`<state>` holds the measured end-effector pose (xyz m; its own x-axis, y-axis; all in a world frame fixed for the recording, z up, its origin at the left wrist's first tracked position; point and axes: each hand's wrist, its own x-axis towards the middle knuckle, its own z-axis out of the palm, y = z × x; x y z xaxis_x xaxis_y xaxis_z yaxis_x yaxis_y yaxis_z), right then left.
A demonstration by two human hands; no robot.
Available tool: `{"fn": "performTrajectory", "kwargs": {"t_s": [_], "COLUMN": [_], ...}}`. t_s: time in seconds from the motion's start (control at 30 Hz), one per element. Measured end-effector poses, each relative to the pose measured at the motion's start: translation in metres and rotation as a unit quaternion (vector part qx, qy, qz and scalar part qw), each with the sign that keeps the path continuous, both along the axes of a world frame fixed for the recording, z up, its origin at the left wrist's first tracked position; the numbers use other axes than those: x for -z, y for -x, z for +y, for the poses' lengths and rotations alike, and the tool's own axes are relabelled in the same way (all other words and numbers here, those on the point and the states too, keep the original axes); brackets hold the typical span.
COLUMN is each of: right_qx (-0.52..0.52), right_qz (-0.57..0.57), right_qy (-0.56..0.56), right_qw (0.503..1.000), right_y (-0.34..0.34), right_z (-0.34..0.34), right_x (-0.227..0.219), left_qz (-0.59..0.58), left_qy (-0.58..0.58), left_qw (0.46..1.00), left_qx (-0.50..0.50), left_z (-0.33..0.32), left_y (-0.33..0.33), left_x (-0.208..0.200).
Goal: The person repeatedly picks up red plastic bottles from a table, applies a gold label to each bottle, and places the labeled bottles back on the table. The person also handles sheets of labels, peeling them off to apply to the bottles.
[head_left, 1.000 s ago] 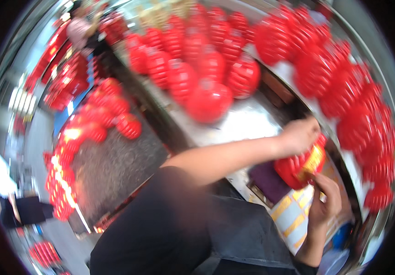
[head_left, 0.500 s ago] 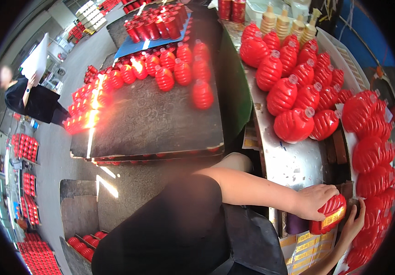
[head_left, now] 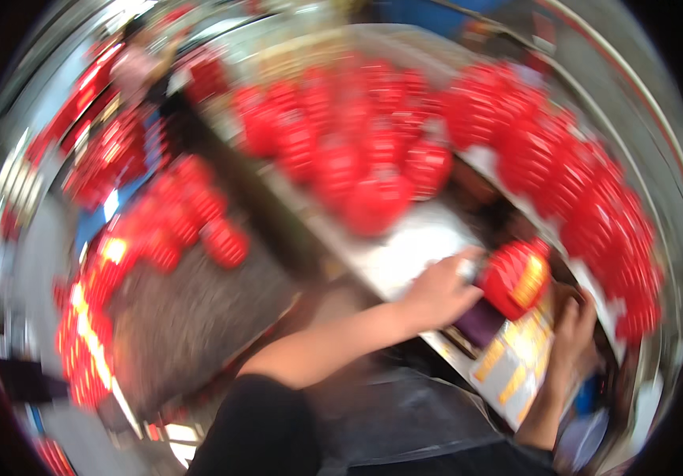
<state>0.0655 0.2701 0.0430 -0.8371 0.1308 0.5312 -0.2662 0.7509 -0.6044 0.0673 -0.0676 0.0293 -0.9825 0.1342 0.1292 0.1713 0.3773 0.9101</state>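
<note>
A ribbed red plastic bottle [head_left: 508, 287] with a yellow label lies tilted over the bench's right part. At its left end, my left hand [head_left: 439, 292] is closed, fingers curled by a pale spot that looks like the bottle's neck; motion blur softens the grip. My right hand [head_left: 571, 333] is to the right of the bottle, apart from it, with its fingers smeared. Between my hands lies a sheet of yellow labels [head_left: 516, 369], below the bottle. A dark purple block or roller [head_left: 480, 321] sits under the bottle's left side.
Many red bottles stand at the back of the metal bench [head_left: 405, 250]. A long row of red bottles [head_left: 567, 186] lines the right side. More bottles edge the dark table [head_left: 198, 325] at left. A person [head_left: 139, 71] is in the far left background.
The view has swung right and is heavily blurred. My left hand has shifted from over the bottle to its left end. The right hand now appears farther from the bottle.
</note>
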Motion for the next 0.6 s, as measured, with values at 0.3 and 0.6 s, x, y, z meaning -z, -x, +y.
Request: {"fn": "performTrajectory", "kwargs": {"t_s": [0.3,0.6], "right_qx": [0.101,0.074], "right_qz": [-0.206,-0.111], "right_qy": [0.008,-0.176], "right_qw": [0.973,0.975], "right_y": [-0.066,-0.057], "right_z": [-0.019,-0.025], "right_x": [0.059,0.044], "left_qz": [0.005,-0.018], "left_qy": [-0.067,-0.053], "left_qw": [0.997,0.996], "left_qx": [0.045,0.064], "left_z": [-0.026,-0.039], "left_y": [0.019,0.022], "left_x": [0.008,0.022]}}
